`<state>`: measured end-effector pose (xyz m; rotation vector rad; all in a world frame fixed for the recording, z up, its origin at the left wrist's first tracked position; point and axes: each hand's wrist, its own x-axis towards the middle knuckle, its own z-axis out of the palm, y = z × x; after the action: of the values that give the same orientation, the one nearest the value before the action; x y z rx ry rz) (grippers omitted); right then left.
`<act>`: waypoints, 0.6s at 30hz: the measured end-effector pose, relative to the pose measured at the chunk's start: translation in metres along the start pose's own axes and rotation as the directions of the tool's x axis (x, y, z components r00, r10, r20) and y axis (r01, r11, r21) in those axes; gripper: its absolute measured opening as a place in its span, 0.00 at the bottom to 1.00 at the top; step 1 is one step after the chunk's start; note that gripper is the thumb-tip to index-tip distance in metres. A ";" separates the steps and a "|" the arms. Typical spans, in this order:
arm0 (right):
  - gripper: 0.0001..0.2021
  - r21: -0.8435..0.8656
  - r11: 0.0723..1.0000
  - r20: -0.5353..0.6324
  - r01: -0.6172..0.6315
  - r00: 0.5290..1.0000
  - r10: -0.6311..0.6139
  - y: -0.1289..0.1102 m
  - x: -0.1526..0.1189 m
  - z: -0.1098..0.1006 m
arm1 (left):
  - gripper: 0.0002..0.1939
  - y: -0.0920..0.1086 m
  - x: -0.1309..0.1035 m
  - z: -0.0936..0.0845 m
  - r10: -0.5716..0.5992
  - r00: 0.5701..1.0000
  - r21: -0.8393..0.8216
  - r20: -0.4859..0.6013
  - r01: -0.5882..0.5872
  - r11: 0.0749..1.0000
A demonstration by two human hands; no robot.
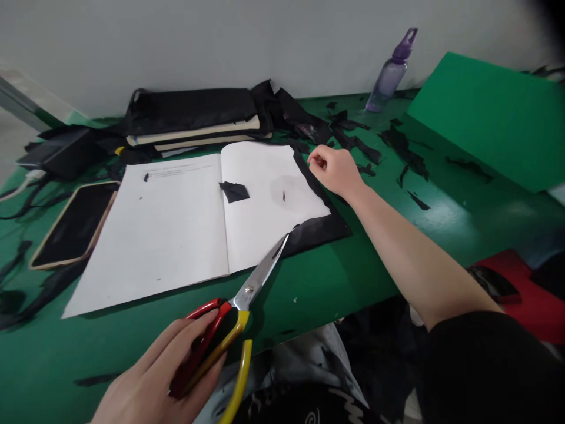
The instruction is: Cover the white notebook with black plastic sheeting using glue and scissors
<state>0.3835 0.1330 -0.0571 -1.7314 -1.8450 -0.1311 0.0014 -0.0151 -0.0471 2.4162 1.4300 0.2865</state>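
Note:
A pair of scissors (249,288) with red and yellow handles is held in my left hand (168,365) at the bottom. The blades look closed, and their tip reaches the near edge of a white booklet (176,235) lying spread on the table. Dark material (315,232) sticks out beneath the booklet's right page. One black scrap (235,192) rests on that page by the fold. Beyond the page's right edge, my right hand (335,171) is closed with its fingers curled; whatever they may hold is hidden.
A phone (73,227) lies left of the booklet. Behind it are a black pouch (194,109) on notebooks and a dark box (62,153) with a cable. Black scraps (404,150) litter the green table (441,229). A purple bottle (388,79) and a green board (489,118) stand at back right.

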 end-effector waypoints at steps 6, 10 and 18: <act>0.08 -0.005 1.000 0.009 -0.010 1.000 0.010 0.000 0.001 0.000 | 0.21 0.005 0.007 -0.003 0.029 0.988 0.084 0.151 -0.042 0.996; 0.08 0.010 1.000 0.010 -0.015 1.000 0.015 -0.001 0.000 -0.001 | 0.22 0.005 0.007 0.001 0.006 0.988 0.102 0.155 -0.022 0.995; 0.11 0.518 0.831 0.498 -0.204 0.861 -0.099 -0.043 -0.004 -0.031 | 0.21 0.004 0.005 0.000 0.013 0.989 0.081 0.150 -0.025 0.996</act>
<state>0.3544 0.1092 -0.0200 -1.4612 -1.9094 0.8961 0.0073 -0.0122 -0.0456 2.4600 1.3790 0.0497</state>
